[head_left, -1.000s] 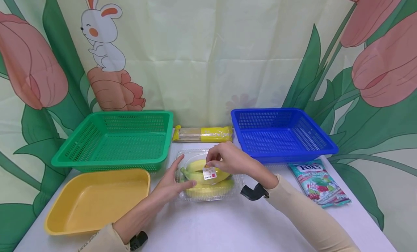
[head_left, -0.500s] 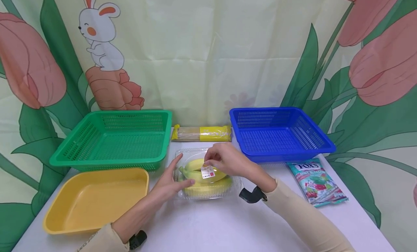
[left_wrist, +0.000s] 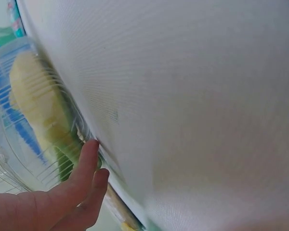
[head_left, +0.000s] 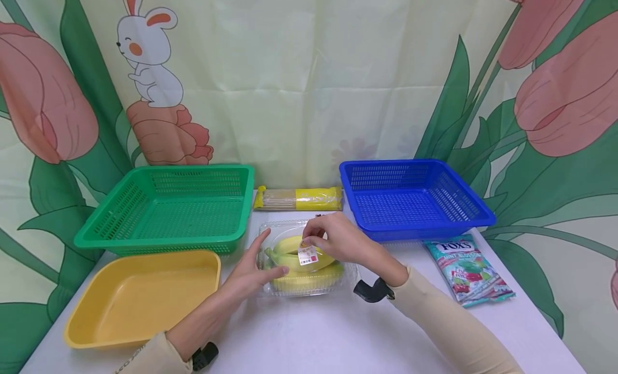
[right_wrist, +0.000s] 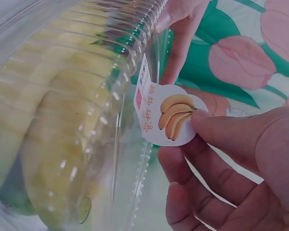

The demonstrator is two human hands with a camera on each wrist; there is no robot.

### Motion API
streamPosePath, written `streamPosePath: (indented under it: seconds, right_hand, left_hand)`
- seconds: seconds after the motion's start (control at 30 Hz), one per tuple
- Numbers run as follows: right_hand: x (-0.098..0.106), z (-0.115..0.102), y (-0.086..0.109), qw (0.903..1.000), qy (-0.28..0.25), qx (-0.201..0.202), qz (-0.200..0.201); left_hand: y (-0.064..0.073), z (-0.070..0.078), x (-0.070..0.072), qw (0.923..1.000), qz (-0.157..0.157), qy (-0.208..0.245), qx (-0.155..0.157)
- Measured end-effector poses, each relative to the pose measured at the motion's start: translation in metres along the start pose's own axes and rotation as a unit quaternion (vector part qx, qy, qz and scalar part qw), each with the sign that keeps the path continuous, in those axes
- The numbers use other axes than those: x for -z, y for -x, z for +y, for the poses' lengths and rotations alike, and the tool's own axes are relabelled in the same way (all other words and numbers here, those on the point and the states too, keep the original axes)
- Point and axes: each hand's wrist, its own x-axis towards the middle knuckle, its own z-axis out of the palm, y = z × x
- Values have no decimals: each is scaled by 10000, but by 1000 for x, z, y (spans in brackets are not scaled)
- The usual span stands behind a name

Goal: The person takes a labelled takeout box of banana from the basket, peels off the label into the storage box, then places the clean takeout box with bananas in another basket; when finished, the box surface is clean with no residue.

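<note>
Two hands work at a clear plastic container (head_left: pixel 351 281) of bananas (head_left: pixel 304 281), which sits mid-table between a green basket (head_left: pixel 154 247) and a blue basket (head_left: pixel 401 202). Behind it, a yellow-ended packet of sticks or noodles (head_left: pixel 298 199) lies lengthwise near the foot of the backdrop (head_left: pixel 270 122), bounding the far side. A yellow basin (head_left: pixel 145 293) stands just in front of the green basket, to the container's left. On the right, a Fox's candy bag (head_left: pixel 470 272) lies near the table's slanting right edge, in front of the blue basket. White tabletop (head_left: pixel 299 336) stretches from the container toward the viewer and rightward to the bag; the near edge lies outside the frame.

The left hand (head_left: pixel 253 268) is spread at the container's left side, its thumb over the near-left part. The right hand (head_left: pixel 340 237), reaching across from the right, pinches the rounded, banana-printed end of a label (head_left: pixel 308 256) between thumb and forefinger; the label stands partly raised from the lid.
</note>
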Motion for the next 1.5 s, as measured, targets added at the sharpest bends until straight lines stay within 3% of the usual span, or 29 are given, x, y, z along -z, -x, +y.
streamPosePath:
  seconds: [0.27,0.6,0.97,1.5]
  right_hand:
    - [-2,-1,1,9999,16,-83,70]
    - [0,-4,3,10000,-52,-19,83]
    - [4,-8,6,9995,-98,-301,-27]
    - [6,-7,10,9995,-241,-181,-17]
  left_hand:
    - [0,1,-2,9998,73,-138,122]
    - [1,1,-2,9998,81,-162,50]
    - [1,1,-2,9998,105,-190,7]
    - [0,0,-3,9997,136,-215,62]
